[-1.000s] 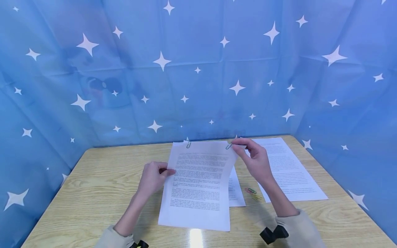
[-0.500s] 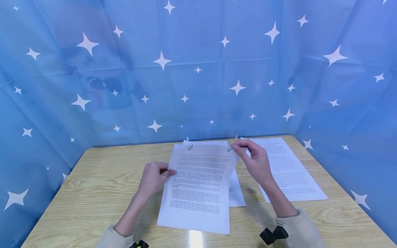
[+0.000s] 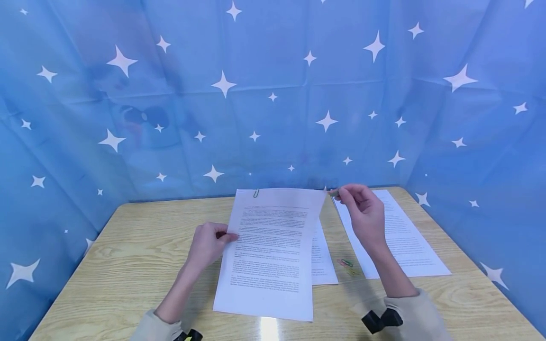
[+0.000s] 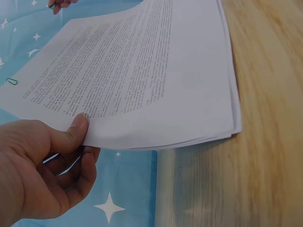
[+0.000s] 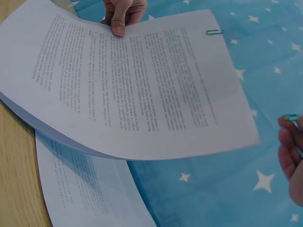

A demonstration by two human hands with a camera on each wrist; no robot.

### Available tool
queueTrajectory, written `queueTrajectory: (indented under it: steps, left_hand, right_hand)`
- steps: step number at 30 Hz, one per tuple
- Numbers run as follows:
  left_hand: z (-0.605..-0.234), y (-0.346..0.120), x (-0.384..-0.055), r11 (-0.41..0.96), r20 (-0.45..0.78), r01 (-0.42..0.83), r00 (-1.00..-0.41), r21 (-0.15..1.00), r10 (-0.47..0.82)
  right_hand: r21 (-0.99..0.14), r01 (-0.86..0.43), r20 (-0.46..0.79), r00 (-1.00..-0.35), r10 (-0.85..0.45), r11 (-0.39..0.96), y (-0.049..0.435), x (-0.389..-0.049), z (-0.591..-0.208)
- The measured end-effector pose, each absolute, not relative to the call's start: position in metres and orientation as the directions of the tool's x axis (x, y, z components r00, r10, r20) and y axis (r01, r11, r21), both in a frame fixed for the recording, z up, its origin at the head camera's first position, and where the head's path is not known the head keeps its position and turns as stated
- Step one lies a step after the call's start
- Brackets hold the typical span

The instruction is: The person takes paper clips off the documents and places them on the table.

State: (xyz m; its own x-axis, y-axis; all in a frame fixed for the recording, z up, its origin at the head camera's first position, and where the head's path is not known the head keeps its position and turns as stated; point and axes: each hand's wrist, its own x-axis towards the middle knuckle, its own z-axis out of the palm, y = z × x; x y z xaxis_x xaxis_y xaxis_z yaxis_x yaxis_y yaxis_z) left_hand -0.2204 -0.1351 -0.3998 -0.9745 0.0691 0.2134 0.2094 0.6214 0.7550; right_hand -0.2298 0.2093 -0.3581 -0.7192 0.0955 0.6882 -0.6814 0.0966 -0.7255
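Note:
A small stack of printed sheets is held up over the table. My left hand pinches its left edge, thumb on the printed face in the left wrist view. One green paper clip sits on the stack's top edge, near the left corner. Off the top right corner, my right hand pinches another green paper clip between thumb and fingertips. A gap shows between that clip and the paper in the right wrist view.
Another printed sheet lies under the held stack, partly hidden. More printed paper lies on the right of the wooden table. Between them is a little pile of coloured paper clips. A blue star-patterned curtain hangs behind.
The right-hand paper clip has come off the stack's top edge and moved right with my right hand. The stack first dipped slightly, then rose; my left hand keeps its grip.

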Motion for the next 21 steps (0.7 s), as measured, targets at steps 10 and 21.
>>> queueTrajectory:
  steps: [10, 21]
  left_hand:
    - [-0.402, -0.140, -0.223, 0.587, 0.191, 0.189, -0.980, 0.787, 0.059]
    - [-0.400, -0.143, -0.224, 0.553, 0.168, 0.166, -0.985, 0.816, 0.048]
  right_hand:
    - [-0.774, -0.623, 0.632, -0.767, 0.108, 0.113, 0.218, -0.227, -0.359]
    - [-0.822, -0.489, 0.517, -0.856, 0.021, 0.292, 0.231, -0.226, -0.380]
